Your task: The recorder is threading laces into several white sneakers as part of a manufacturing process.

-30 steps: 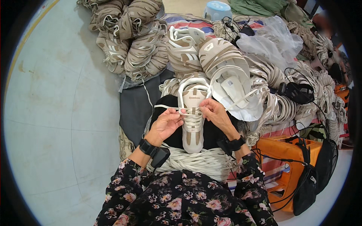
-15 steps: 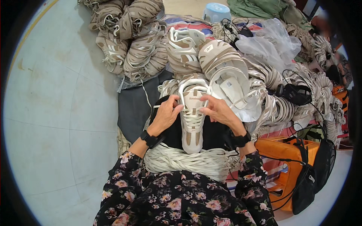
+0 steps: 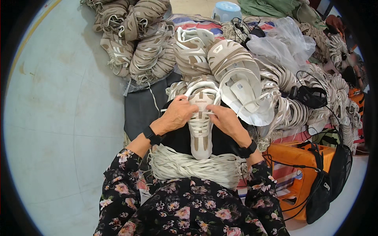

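Note:
A beige and white sneaker upper (image 3: pixel 201 144) lies toe toward me on my lap. White shoelace (image 3: pixel 201 125) crosses its front in several rows below the tongue (image 3: pixel 201 101). My left hand (image 3: pixel 178 115) is closed at the left eyelet edge, its fingertips pinching at the top row of lace. Opposite it, my right hand (image 3: pixel 227 122) pinches the lace by the right eyelet edge, thumb and forefinger together. Parts of the lace ends are hidden behind my fingers. Across my lap, below the toe, runs a thick bundle of white laces (image 3: pixel 193 167).
Nested stacks of shoe uppers (image 3: pixel 232 59) stand just beyond my hands, with more piles (image 3: pixel 147 51) at the far left. Clear plastic bags (image 3: pixel 281 43) lie at the right. An orange stool (image 3: pixel 303 161) with black bags and cables is near my right arm. A blue stool (image 3: pixel 226 11) stands far off.
Both hands have closed in on the tongue's sides, the left moving right and its fingers bending onto the lace. My right fingers have drawn together. The sneaker upper stays nearly in place.

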### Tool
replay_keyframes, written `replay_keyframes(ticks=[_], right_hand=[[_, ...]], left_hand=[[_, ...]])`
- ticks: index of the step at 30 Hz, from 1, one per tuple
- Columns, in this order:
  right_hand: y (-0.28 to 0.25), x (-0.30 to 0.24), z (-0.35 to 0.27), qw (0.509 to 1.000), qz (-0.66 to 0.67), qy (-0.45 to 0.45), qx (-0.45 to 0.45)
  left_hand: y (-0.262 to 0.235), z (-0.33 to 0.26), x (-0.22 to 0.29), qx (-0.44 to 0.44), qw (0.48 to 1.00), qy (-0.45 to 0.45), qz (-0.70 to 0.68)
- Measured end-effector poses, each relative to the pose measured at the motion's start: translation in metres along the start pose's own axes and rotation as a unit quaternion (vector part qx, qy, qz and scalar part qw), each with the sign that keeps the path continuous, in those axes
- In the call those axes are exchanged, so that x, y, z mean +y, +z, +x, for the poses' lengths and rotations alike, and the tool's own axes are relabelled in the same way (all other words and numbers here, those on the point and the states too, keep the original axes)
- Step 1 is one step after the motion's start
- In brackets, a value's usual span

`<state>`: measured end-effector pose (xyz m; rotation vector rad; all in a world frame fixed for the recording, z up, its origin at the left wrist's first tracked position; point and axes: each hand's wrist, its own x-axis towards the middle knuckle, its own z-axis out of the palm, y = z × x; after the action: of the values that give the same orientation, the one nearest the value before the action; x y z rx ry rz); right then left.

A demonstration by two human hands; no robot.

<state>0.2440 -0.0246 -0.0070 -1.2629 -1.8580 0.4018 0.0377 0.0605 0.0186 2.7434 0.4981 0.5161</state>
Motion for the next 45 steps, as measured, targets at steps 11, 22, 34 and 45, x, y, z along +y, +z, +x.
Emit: replay_keyframes(ticks=[11,22,34,45], right_hand=[[0.009,-0.003,-0.001,0.997,-0.058,0.029,-0.030],[0.014,0.003,0.013,0.984,0.013,0.169,-0.062],[0.002,0.008,0.019,0.846,0.372,0.342,-0.170],[-0.013,0.008,0.012,0.887,0.332,0.273,-0.170]], left_hand=[[0.007,-0.008,0.014,0.056,0.996,-0.052,-0.035],[0.030,-0.003,0.026,0.093,0.981,-0.172,0.005],[0.022,-0.006,0.021,0.050,0.962,-0.251,-0.098],[-0.001,-0.018,0.023,0.104,0.907,-0.234,-0.335]])
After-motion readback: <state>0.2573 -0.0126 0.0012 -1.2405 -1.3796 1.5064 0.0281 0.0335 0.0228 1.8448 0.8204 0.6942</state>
